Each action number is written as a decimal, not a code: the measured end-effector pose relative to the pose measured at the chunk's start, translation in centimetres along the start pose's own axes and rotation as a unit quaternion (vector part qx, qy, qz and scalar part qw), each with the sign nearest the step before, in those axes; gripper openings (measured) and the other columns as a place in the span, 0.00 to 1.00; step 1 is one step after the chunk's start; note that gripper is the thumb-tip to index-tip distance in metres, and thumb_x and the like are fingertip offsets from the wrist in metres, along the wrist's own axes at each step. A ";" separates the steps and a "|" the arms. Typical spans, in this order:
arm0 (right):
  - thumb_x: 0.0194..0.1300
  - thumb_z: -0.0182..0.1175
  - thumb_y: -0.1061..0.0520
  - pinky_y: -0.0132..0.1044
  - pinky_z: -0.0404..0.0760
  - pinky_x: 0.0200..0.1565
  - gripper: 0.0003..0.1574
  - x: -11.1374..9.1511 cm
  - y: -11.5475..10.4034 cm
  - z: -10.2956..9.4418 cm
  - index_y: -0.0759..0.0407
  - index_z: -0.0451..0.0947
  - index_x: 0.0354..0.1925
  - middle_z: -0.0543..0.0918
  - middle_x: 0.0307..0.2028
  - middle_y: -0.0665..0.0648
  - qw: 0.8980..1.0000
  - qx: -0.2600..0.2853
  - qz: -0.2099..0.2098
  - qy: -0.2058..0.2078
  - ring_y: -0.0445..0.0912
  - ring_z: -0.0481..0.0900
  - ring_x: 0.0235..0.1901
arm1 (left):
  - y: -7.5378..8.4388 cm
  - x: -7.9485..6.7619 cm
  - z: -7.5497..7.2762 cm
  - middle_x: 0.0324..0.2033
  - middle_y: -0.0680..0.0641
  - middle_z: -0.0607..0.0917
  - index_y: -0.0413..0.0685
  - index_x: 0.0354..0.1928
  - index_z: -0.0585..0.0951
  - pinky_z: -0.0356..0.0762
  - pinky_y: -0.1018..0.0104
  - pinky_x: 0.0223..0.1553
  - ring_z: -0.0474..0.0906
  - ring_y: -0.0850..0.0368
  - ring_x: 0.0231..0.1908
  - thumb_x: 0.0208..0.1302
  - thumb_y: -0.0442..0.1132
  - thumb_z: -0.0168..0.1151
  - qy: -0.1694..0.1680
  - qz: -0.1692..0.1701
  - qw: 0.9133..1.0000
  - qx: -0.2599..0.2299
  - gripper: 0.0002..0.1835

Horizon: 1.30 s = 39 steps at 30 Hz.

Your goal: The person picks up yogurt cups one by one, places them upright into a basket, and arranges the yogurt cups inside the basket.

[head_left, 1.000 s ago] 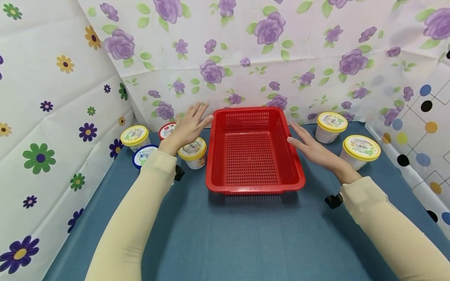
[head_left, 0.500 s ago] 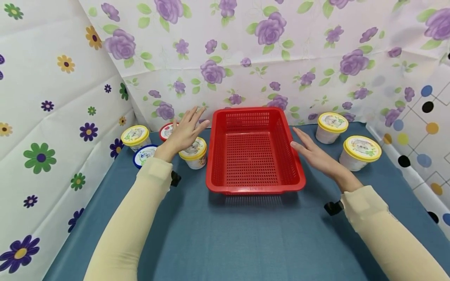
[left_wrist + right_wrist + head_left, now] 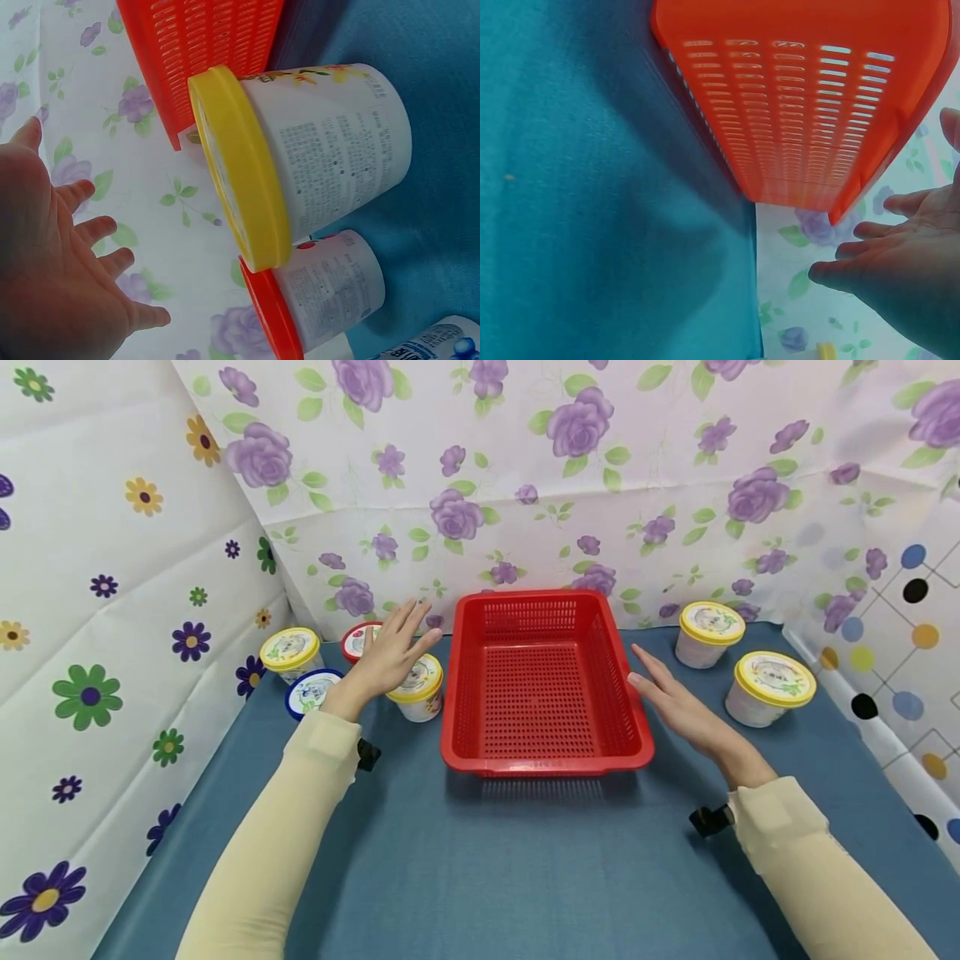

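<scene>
A red perforated basket point(image 3: 543, 760) stands empty in the middle of the blue table point(image 3: 480, 860). My left hand point(image 3: 388, 652) hovers with straight fingers above a yellow-lidded tub point(image 3: 418, 681) just left of the basket, holding nothing. My right hand point(image 3: 671, 697) is flat and open beside the basket's right wall, apart from it. In the left wrist view the left hand point(image 3: 60, 277) is spread above the yellow-lidded tub point(image 3: 315, 157), with a red-lidded tub point(image 3: 315, 300) beside it. In the right wrist view the right hand point(image 3: 900, 277) is open next to the basket point(image 3: 810, 112).
More tubs stand at the left: a yellow-lidded one point(image 3: 288, 650), a blue-lidded one point(image 3: 307, 689) and a red-lidded one point(image 3: 357, 639). Two yellow-lidded tubs point(image 3: 708, 628) point(image 3: 771, 685) stand at the right. Flowered walls enclose the table on three sides.
Both hands have drawn back toward me and slightly away from the basket's sides. The basket and tubs have not moved.
</scene>
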State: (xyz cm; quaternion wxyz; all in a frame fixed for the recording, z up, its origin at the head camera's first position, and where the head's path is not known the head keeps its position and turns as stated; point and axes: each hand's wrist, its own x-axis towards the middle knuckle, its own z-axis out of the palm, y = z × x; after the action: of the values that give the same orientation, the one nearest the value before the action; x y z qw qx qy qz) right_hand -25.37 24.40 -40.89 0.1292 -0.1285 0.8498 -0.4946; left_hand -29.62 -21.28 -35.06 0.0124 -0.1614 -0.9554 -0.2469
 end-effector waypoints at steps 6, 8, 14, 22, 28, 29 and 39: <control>0.80 0.45 0.33 0.78 0.46 0.69 0.48 -0.3 0.4 0.3 0.38 0.33 0.85 0.34 0.84 0.57 1.000 0.019 -0.003 0.003 0.61 0.35 0.81 | -0.4 -0.7 0.3 0.84 0.45 0.43 0.60 0.85 0.47 0.25 0.27 0.73 0.34 0.43 0.82 0.79 0.67 0.39 0.002 0.000 1.000 0.007 0.41; 0.81 0.45 0.35 0.77 0.45 0.70 0.48 -0.4 0.5 0.4 0.39 0.33 0.85 0.34 0.84 0.57 1.000 0.027 -0.006 0.004 0.61 0.35 0.81 | -0.6 -0.9 0.5 0.84 0.45 0.43 0.58 0.85 0.48 0.26 0.27 0.73 0.34 0.43 0.82 0.79 0.68 0.39 0.003 -0.001 1.000 0.006 0.41; 0.82 0.46 0.36 0.74 0.44 0.72 0.47 -0.5 0.7 0.7 0.40 0.33 0.85 0.36 0.84 0.57 0.999 0.048 -0.010 -0.002 0.60 0.37 0.81 | -1.2 -2.0 1.1 0.84 0.46 0.42 0.57 0.85 0.49 0.27 0.27 0.73 0.32 0.44 0.82 0.79 0.66 0.41 0.008 -0.002 1.000 -0.006 0.41; 0.81 0.47 0.34 0.74 0.46 0.72 0.48 -0.5 1.2 1.0 0.38 0.34 0.85 0.39 0.84 0.58 0.997 0.071 -0.010 -0.008 0.59 0.40 0.80 | -2.2 -3.4 1.7 0.83 0.45 0.43 0.59 0.85 0.49 0.30 0.23 0.72 0.37 0.40 0.81 0.80 0.65 0.41 0.018 -0.005 1.000 -0.022 0.39; 0.81 0.47 0.35 0.73 0.47 0.72 0.48 -0.3 1.5 1.5 0.38 0.35 0.85 0.43 0.83 0.56 0.996 0.089 -0.019 -0.009 0.58 0.44 0.79 | -3.1 -4.3 2.1 0.83 0.43 0.44 0.55 0.84 0.50 0.31 0.24 0.72 0.36 0.37 0.81 0.81 0.63 0.43 0.026 -0.014 0.999 -0.041 0.39; 0.81 0.47 0.35 0.73 0.47 0.72 0.47 -0.2 1.6 1.6 0.38 0.35 0.85 0.43 0.83 0.56 0.996 0.092 -0.020 -0.009 0.58 0.45 0.79 | -3.2 -4.4 2.2 0.83 0.43 0.44 0.54 0.84 0.50 0.31 0.25 0.72 0.36 0.37 0.81 0.81 0.63 0.43 0.027 -0.015 0.999 -0.042 0.39; 0.82 0.45 0.35 0.50 0.69 0.69 0.44 0.2 2.4 2.0 0.35 0.37 0.85 0.52 0.81 0.56 0.991 0.130 -0.027 -0.020 0.54 0.61 0.72 | -3.8 -5.0 3.0 0.83 0.40 0.45 0.54 0.84 0.51 0.32 0.25 0.73 0.36 0.37 0.81 0.81 0.62 0.44 0.028 -0.023 0.998 -0.057 0.39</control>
State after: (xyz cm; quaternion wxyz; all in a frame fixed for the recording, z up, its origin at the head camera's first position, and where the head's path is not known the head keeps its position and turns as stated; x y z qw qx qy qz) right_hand -25.05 23.86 -43.99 0.1483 -0.1433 0.7719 -0.6014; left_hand -25.92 -24.49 -39.93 0.0242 -0.1328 -0.9425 -0.3058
